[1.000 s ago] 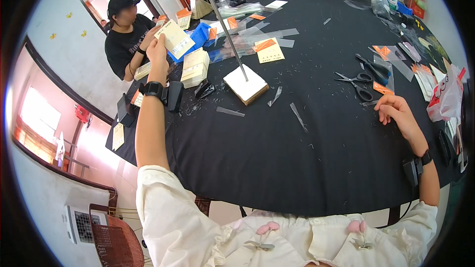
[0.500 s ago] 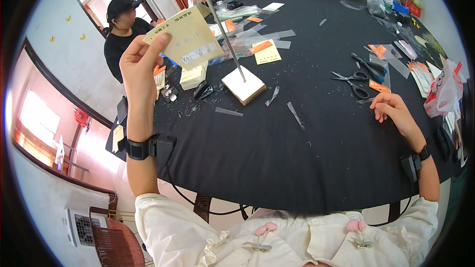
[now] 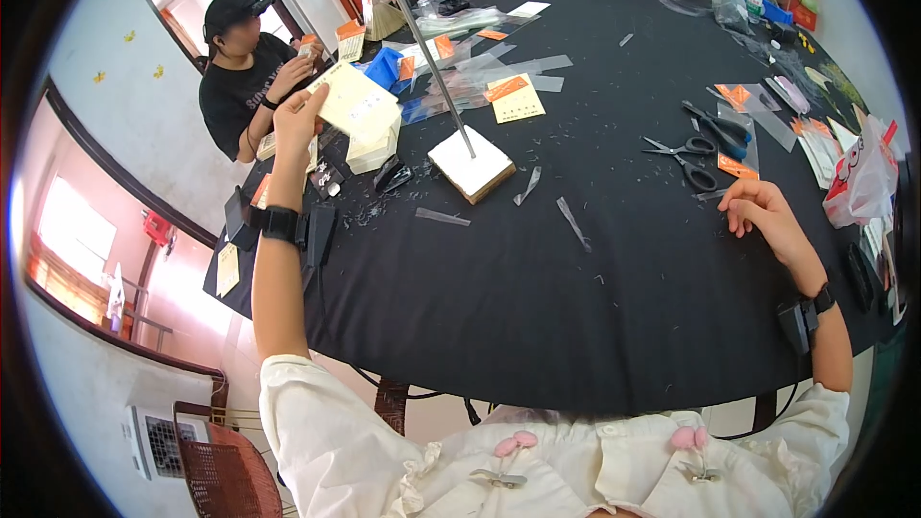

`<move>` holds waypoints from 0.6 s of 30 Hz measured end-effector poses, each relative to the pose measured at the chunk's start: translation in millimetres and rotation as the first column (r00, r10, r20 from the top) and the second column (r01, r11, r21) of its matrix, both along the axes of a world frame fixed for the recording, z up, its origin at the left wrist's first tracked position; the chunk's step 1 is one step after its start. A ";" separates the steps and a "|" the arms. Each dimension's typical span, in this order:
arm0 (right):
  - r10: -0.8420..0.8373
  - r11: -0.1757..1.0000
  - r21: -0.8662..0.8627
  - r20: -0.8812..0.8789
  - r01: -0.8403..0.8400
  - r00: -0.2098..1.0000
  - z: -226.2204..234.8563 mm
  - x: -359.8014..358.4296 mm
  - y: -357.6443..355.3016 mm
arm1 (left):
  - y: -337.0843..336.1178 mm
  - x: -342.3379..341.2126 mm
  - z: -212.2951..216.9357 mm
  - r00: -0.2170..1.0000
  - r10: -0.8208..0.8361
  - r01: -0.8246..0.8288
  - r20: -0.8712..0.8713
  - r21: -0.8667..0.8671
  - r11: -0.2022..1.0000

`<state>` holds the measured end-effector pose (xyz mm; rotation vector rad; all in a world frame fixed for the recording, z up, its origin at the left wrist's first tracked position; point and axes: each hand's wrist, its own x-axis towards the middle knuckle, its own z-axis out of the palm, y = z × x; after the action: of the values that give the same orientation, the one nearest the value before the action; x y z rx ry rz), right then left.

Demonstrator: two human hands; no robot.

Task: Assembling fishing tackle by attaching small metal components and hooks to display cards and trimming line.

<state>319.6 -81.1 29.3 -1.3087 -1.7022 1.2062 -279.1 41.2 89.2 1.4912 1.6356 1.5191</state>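
The left hand (image 3: 299,120) had come back down and outward since half a second earlier, when it held the pale card (image 3: 353,102) up close to the camera; now the card sat lower, out over the left edge of the worktop (image 3: 537,297), above the stack of pale cards (image 3: 374,146). The grip of that hand was closed on the card's near corner, fingers pinching it, card tilted with its face turned up. The right hand (image 3: 765,214) had hardly shifted: it rested on the black cloth with its fingers loosely curled, holding nothing that could be seen, just below the black-handled scissors (image 3: 693,159) and an orange-labelled clear packet (image 3: 737,165).

Between the hands stood the white block (image 3: 470,163) with a thin metal rod (image 3: 432,65) rising aslant from it, and clear plastic strips (image 3: 574,223) lay scattered on the cloth nearby. A person in a black shirt and cap (image 3: 245,77) sat just beyond the card, handling their own pieces.

What could go wrong from here? The card was held only at one corner, so a loose pinch might let it swing or drop off the worktop's edge. The raised forearm passed close to the rod, and a careless sweep inward could knock it over. The seated person's hands were near, and the two could bump.
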 end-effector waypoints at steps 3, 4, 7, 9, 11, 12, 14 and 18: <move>-0.005 1.000 0.004 -0.004 0.005 1.000 0.2 0.5 -0.2 | 31.1 -16.6 -28.0 0.991 0.133 -0.134 -0.019 -0.026 0.991; -0.016 1.000 -0.012 0.002 0.016 1.000 0.0 0.7 -0.4 | 38.6 -20.7 -34.2 0.988 0.151 -0.152 -0.037 -0.047 0.987; -0.006 1.000 0.001 -0.007 0.006 1.000 -1.0 1.3 -0.9 | 52.2 -29.2 -44.7 0.976 0.182 -0.194 -0.119 -0.095 0.976; 0.004 1.000 0.015 -0.007 -0.003 1.000 -1.6 1.6 -0.7 | 53.7 -31.3 -44.3 0.931 0.268 -0.296 -0.248 -0.079 0.952; 0.004 1.000 0.014 -0.005 -0.004 1.000 -2.0 1.6 -0.4 | 46.1 -31.3 -35.6 0.950 0.292 -0.291 -0.110 0.025 0.957; 0.003 1.000 0.014 -0.003 -0.003 1.000 -2.0 1.6 -0.2 | 39.2 -29.2 -28.4 0.947 0.320 -0.319 -0.037 0.035 0.947; 0.001 1.000 0.015 0.001 -0.001 1.000 -1.9 1.8 0.0 | 17.4 -20.6 -8.3 0.966 0.224 -0.248 0.128 0.226 0.942; -0.003 1.000 0.022 0.017 0.003 1.000 -1.7 1.3 0.0 | -53.5 20.5 29.3 0.907 -0.163 -0.034 0.388 0.454 0.891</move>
<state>321.0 -81.1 27.7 -1.3113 -1.7206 1.1744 -258.6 -12.3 118.6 1.2855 1.0117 2.1068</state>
